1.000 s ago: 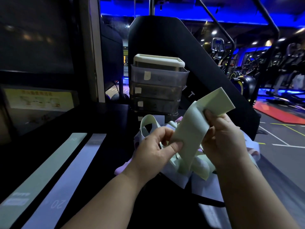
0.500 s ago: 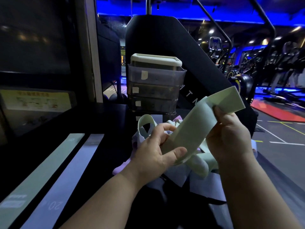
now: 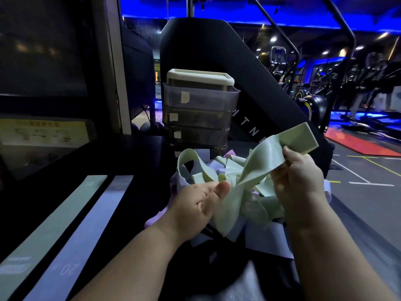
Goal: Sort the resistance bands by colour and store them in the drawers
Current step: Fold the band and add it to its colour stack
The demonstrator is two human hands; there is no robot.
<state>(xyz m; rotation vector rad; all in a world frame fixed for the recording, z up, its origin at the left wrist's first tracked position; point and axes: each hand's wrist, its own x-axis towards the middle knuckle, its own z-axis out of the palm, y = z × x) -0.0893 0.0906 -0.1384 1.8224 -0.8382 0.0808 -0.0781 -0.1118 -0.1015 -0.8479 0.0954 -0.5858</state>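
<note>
My right hand (image 3: 299,177) grips a pale green resistance band (image 3: 260,161) near its folded upper end and holds it above a tangled pile of green, lilac and pink bands (image 3: 225,168). The band hangs twisted down across my left hand (image 3: 195,207), which lies palm up with its thumb lifted beside the band; its fingers are hidden behind the band. Behind the pile stands a grey translucent drawer unit (image 3: 199,118) with three labelled drawers, all pushed in. A green band (image 3: 54,222) and a lilac band (image 3: 86,231) lie flat side by side at the left.
Everything rests on a black surface (image 3: 134,192). A black slanted machine panel (image 3: 249,83) rises behind the drawers. A yellow sign (image 3: 43,131) sits at the left. Gym machines (image 3: 358,90) and open floor lie to the right.
My left hand has let go of its pinch on the green band and turned palm up. My right hand has drawn the band's upper end to the right, twisting it.
</note>
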